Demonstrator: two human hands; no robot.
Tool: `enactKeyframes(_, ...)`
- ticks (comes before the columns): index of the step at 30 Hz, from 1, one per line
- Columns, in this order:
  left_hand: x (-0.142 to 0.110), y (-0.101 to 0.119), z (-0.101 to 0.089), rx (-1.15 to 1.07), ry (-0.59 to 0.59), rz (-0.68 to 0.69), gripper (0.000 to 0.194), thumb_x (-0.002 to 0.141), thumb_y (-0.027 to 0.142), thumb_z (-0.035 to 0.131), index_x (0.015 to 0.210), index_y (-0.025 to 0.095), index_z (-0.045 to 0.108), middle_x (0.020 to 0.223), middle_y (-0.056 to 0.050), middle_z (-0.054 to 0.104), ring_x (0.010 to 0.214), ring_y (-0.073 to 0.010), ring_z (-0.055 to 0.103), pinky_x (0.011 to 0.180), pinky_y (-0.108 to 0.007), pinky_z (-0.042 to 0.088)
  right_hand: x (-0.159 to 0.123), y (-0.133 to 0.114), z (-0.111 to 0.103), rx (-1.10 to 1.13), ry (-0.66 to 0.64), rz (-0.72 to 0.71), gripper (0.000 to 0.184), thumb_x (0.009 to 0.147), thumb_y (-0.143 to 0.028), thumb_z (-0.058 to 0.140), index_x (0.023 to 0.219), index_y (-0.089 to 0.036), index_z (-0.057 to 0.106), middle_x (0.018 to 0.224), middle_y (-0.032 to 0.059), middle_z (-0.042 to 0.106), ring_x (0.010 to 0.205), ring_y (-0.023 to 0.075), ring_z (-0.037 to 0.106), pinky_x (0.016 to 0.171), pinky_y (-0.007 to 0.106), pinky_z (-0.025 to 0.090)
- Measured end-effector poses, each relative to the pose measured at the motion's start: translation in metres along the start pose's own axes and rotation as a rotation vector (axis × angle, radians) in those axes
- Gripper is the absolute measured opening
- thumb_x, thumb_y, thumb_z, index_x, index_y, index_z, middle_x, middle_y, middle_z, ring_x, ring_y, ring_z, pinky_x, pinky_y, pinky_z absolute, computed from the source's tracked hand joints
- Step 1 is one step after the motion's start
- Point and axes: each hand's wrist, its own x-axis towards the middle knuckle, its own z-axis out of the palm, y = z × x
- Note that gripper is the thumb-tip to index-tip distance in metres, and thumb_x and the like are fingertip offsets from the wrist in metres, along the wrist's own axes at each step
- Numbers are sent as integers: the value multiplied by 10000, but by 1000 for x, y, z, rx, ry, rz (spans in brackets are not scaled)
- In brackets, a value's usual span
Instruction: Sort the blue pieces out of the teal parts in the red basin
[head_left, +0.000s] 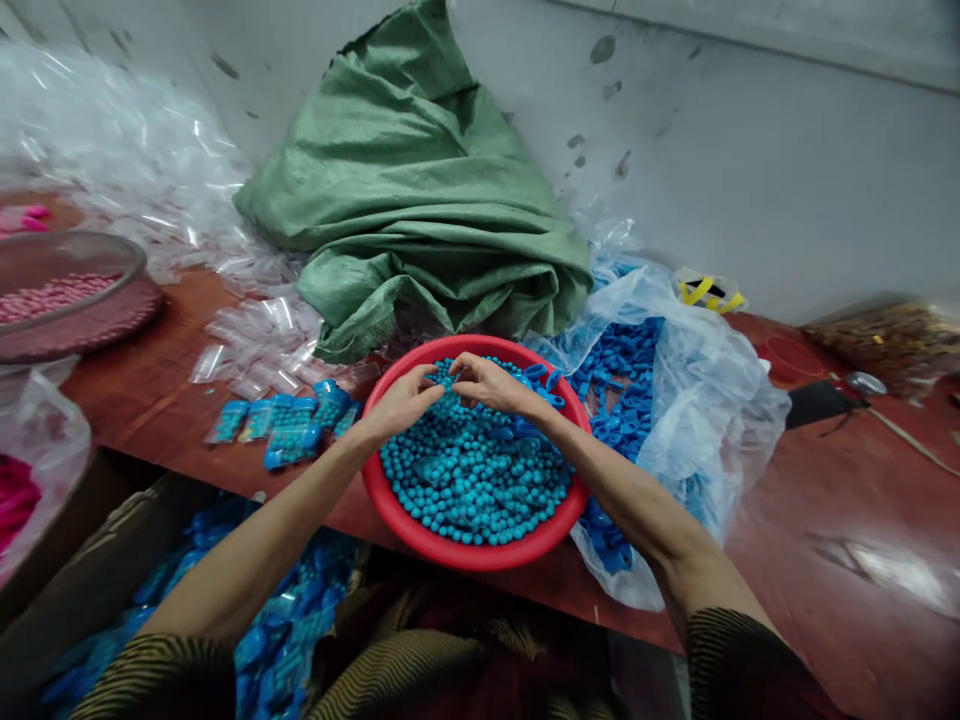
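Note:
A red basin (480,558) full of small round blue beads (480,490) stands at the table's front edge. Over its far half, my left hand (405,402) and my right hand (489,384) come close together, fingers curled and thumbs drawn in. Whatever lies between the fingertips is too small to make out. Several blue plastic pieces (541,380) rest on the beads by the basin's right rim. Left of the basin lie small clear packs with blue tops (292,430), filled with blue beads.
Clear empty containers (262,345) are heaped behind the packs. A green sack (427,190) leans on the wall. At right, a plastic bag (697,400) spills blue pieces (619,390). A bowl of pink beads (60,300) stands left; more blue packs (292,610) lie below the table edge.

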Motion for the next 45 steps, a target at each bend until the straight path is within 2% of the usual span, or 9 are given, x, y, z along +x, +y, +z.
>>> enactKeyframes(3, 6, 8, 8, -222, -209, -131, 406, 734, 438, 619, 995, 128, 595, 754, -37, 639, 571, -129, 577, 465, -217, 406, -3, -8, -9, 101, -34, 21, 5, 819, -166, 490, 817, -165, 486, 618, -62, 525, 518, 75, 522, 513, 202, 451)
enactKeyframes(7, 6, 15, 11, -291, -181, -156, 368, 712, 421, 669, 935, 139, 593, 671, 9, 594, 478, -85, 527, 415, -187, 385, -4, -14, -21, -33, -126, 90, 102, 850, -262, 499, 826, -164, 512, 636, -48, 533, 548, 85, 538, 484, 187, 432)
enactKeyframes(14, 0, 12, 3, -229, -107, -275, 372, 768, 335, 613, 1081, 155, 523, 649, 27, 567, 472, -114, 563, 390, -206, 427, -11, 1, -28, -793, -58, -21, 196, 841, -135, 478, 931, -183, 645, 918, 59, 638, 874, 182, 583, 734, 276, 429)
enactKeyframes(19, -4, 5, -2, -329, -166, -300, 416, 740, 328, 652, 1084, 145, 503, 676, 2, 590, 499, -100, 563, 380, -165, 392, -7, 12, -10, -1083, -177, 28, 300, 886, -131, 391, 958, -177, 679, 1032, 132, 617, 1010, 270, 540, 759, 349, 430)
enactKeyframes(27, -7, 0, -7, -394, -91, -313, 363, 738, 283, 667, 1031, 145, 502, 740, -17, 625, 466, -95, 574, 338, -162, 378, 4, 26, -17, -670, -91, -210, 399, 763, 32, 391, 967, -156, 678, 1102, 64, 625, 975, 150, 581, 849, 262, 434)
enactKeyframes(31, -12, 3, -12, -466, -85, -282, 382, 716, 269, 696, 1025, 157, 501, 774, -8, 630, 516, -118, 617, 381, -195, 446, 6, 26, -20, -628, 68, -8, 368, 810, -24, 382, 991, -161, 672, 1056, 64, 675, 975, 152, 610, 867, 265, 443)
enactKeyframes(35, -17, 2, -15, -477, -45, -240, 392, 707, 286, 712, 1014, 147, 511, 749, -8, 626, 488, -105, 599, 366, -176, 397, 15, 15, -6, -744, 89, 220, 301, 887, -363, 468, 941, -147, 670, 987, 147, 692, 947, 260, 634, 789, 342, 469)
enactKeyframes(40, -19, 1, -15, -485, -65, -256, 449, 674, 336, 741, 1003, 148, 499, 764, -15, 635, 495, -102, 597, 377, -172, 382, 30, 9, 18, -752, -24, 203, 180, 817, -307, 579, 849, -143, 646, 974, 150, 686, 954, 246, 627, 751, 291, 449)
enactKeyframes(45, -19, -2, -13, -474, -89, -239, 459, 682, 364, 732, 1010, 155, 489, 728, -15, 641, 486, -103, 586, 382, -177, 371, 25, 10, 7, -666, 8, 113, 151, 858, -279, 490, 880, -150, 567, 885, 71, 658, 823, 165, 601, 688, 247, 421)
